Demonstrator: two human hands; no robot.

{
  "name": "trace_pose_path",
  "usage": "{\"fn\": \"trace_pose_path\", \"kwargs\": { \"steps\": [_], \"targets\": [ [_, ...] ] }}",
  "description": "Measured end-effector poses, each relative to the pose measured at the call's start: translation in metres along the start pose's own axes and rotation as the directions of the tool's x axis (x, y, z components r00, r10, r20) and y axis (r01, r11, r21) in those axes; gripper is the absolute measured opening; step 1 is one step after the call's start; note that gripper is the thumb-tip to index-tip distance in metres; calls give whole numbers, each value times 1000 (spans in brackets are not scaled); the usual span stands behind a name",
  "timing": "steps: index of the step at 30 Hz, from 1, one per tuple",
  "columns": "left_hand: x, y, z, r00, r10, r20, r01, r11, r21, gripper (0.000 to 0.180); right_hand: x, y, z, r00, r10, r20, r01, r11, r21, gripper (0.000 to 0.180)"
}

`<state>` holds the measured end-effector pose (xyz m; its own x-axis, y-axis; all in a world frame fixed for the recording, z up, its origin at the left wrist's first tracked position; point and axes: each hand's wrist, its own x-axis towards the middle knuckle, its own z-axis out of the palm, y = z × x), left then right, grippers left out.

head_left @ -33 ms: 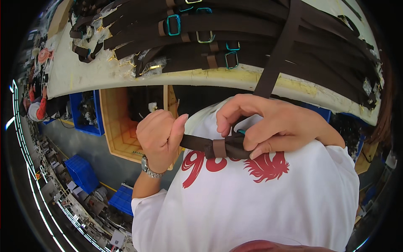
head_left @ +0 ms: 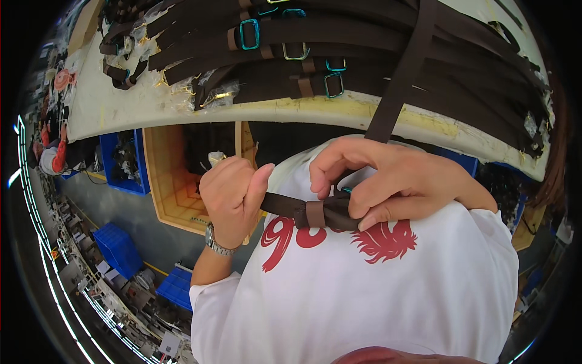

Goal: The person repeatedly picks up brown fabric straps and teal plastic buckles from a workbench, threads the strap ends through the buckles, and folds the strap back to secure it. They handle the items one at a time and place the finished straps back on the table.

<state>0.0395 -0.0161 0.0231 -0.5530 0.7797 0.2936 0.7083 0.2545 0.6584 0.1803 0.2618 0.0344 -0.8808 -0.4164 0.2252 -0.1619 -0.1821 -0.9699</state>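
The left hand [head_left: 231, 195] is curled into a fist around one end of a dark brown webbing strap [head_left: 280, 206], its thumb standing up along the side. The right hand [head_left: 405, 182] pinches the other end of that short stretch between thumb and fingers, with the forefinger bent and apart from the thumb. Between the two hands, a lighter brown keeper loop [head_left: 315, 214] encircles the strap, nearer the right fingertips. The strap lies in front of the person's white T-shirt [head_left: 364, 291], below the table's near edge. A bit of teal metal [head_left: 347, 190] shows by the right fingers (too hidden to tell its shape).

A long dark band [head_left: 388, 112] crosses the edge of the padded table [head_left: 254, 114] and passes behind the right hand; whether it joins the held strap cannot be told. On the table lie rows of dark straps [head_left: 357, 42], with teal rectangular buckles [head_left: 249, 34] and clear plastic wrapping [head_left: 221, 97] near their left ends. A metal wristwatch [head_left: 213, 241] circles the left wrist. Beneath the table, a wooden box [head_left: 159, 176] stands beside a blue crate [head_left: 144, 164].
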Motion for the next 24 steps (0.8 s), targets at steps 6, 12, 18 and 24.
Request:
{"fn": "trace_pose_path", "kwargs": {
  "steps": [6,12,18,24],
  "targets": [
    [15,10,-8,873,1,488,248,861,-444,31,0,-5,7,987,153,-40,-154,987,-40,15],
    [27,16,2,881,58,469,187,869,-458,31,6,-14,9,909,366,-201,-403,893,-201,21],
    [21,13,23,962,95,255,65,830,-554,29,8,7,8,868,454,-204,-337,837,431,36],
    [22,-11,6,931,28,365,269,624,-734,32,21,-12,-11,933,350,-79,-341,933,114,34]
  ]
}}
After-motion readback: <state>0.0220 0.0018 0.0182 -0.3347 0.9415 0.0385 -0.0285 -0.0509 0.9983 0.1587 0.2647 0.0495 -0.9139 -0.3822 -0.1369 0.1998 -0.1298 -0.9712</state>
